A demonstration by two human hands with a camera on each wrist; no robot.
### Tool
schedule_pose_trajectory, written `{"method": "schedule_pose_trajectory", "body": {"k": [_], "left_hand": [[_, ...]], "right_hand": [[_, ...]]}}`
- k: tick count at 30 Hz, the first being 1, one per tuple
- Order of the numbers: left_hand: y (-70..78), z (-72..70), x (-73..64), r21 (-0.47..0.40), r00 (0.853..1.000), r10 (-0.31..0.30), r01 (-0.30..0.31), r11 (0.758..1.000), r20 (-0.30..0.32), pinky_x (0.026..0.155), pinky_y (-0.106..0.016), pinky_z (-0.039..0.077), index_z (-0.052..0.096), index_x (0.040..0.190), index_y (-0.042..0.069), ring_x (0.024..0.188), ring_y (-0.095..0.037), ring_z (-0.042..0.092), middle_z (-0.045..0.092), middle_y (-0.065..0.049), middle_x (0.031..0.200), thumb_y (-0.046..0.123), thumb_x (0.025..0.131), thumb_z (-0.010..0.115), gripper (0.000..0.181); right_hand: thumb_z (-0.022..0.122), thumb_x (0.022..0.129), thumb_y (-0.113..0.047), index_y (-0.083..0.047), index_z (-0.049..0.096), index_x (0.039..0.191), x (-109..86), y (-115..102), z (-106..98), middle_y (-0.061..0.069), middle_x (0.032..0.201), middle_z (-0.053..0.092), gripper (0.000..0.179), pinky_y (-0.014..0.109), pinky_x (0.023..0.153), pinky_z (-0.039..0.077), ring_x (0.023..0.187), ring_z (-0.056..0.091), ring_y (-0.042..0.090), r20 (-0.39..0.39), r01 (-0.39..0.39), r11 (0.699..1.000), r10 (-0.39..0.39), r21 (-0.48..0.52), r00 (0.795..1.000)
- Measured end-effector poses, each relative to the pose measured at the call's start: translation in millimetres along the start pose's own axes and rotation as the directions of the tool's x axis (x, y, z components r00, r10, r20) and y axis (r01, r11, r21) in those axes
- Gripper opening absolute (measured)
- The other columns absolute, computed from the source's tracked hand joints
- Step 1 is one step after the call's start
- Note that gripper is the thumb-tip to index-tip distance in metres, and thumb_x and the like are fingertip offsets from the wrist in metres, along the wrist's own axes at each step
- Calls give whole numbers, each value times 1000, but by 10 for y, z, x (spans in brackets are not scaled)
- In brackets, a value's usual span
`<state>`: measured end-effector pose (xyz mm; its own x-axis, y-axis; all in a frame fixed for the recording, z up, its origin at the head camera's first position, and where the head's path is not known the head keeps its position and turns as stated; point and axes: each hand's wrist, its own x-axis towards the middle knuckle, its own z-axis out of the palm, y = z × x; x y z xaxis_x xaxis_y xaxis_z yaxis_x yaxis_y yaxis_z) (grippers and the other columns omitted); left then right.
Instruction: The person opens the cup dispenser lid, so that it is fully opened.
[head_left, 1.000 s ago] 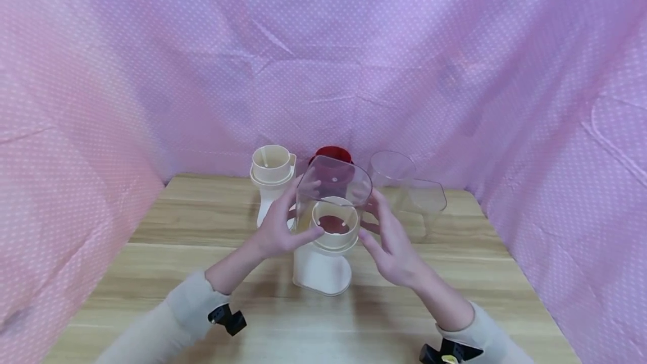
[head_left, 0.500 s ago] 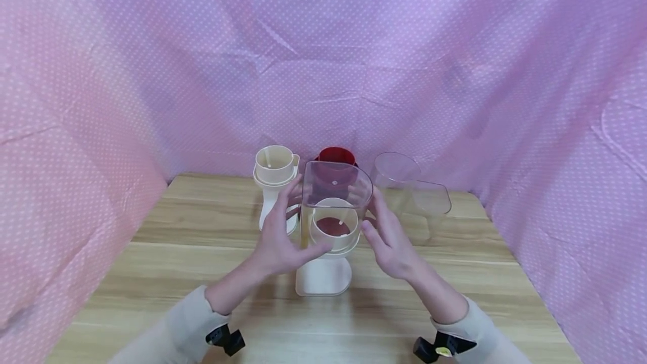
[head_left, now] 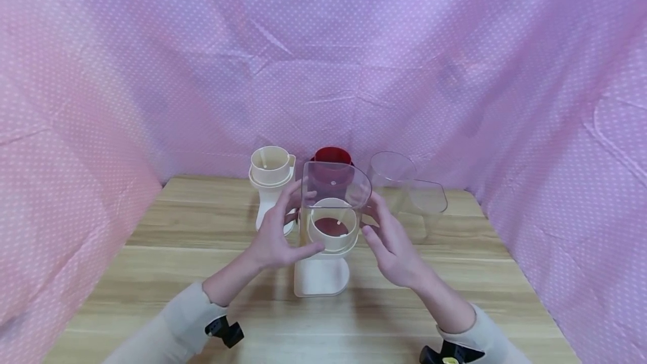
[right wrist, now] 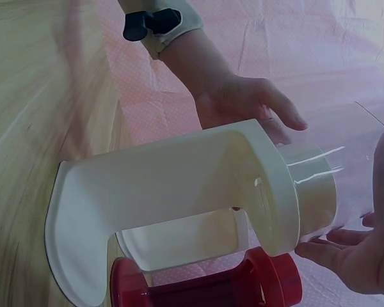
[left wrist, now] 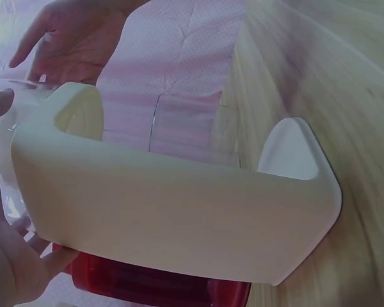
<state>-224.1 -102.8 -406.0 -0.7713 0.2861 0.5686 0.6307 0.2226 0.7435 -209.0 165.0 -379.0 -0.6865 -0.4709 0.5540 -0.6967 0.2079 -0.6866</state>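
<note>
A cream plastic stand (head_left: 320, 280) with a cylindrical collar (head_left: 333, 240) on top stands upright at the table's middle, like a dispenser base. Around and above the collar is a clear plastic container (head_left: 336, 170), its flat side to the left and rounded side to the right. My left hand (head_left: 275, 237) holds the container's left side, thumb in front, fingers behind. On the other side my right hand (head_left: 396, 249) holds it with bent fingers (left wrist: 38, 73). Whether the container's lower edge touches the stand is hard to tell.
Behind, at the left, stands a similar cream dispenser base (head_left: 270, 167). A red one (head_left: 332, 155) is straight behind the container. Two clear containers (head_left: 391, 164) are at the back right of the wooden table (head_left: 202, 229). Pink dotted cloth (head_left: 323, 83) surrounds the table.
Both hands have lowered the clear container slightly over the collar and turned it a little, so its flat side lines up with the stand. The stand has shifted slightly too.
</note>
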Motion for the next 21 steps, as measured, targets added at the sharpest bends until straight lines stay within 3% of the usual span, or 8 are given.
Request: {"method": "schedule_pose_trajectory", "body": {"k": [7,10,14,17,21], "left_hand": [[-1,16,-46,-20,999,-23,23,1000,-25,102,-56,59,28,166,29,133,-27,64,65,-7,146,22,65,99,123],[-30,-1,-76,-2,999,-35,35,999,-8,104,-56,58,27,166,29,134,-27,63,65,-7,145,24,61,102,129],[-87,-7,-112,52,998,-59,57,997,35,105,-53,58,31,164,27,130,-25,65,66,-4,141,30,58,104,128],[-121,1,-128,53,994,-85,81,995,71,106,-49,58,37,161,24,128,-23,65,68,-1,138,34,61,103,120],[-144,15,-139,25,988,-116,114,993,99,108,-47,57,46,154,20,127,-22,65,68,0,136,35,64,103,108]], "right_hand": [[51,104,-2,-11,32,163,60,3,13,16,149,58,63,52,107,59,135,62,32,-14,28,999,-29,-32,999],[49,110,-22,-11,29,164,180,-30,-54,18,154,56,58,57,111,54,141,58,35,-16,58,996,-59,-61,998],[45,111,-52,-6,34,163,458,-184,-217,19,158,52,70,59,119,46,146,53,39,-13,115,984,-118,-133,993],[49,107,-60,-5,46,156,694,-347,-309,13,153,59,74,54,122,45,144,55,33,36,149,966,-145,-209,989],[65,102,-48,-10,55,149,974,-532,-296,4,144,65,61,44,115,51,135,62,22,169,129,952,-84,-277,982]]}}
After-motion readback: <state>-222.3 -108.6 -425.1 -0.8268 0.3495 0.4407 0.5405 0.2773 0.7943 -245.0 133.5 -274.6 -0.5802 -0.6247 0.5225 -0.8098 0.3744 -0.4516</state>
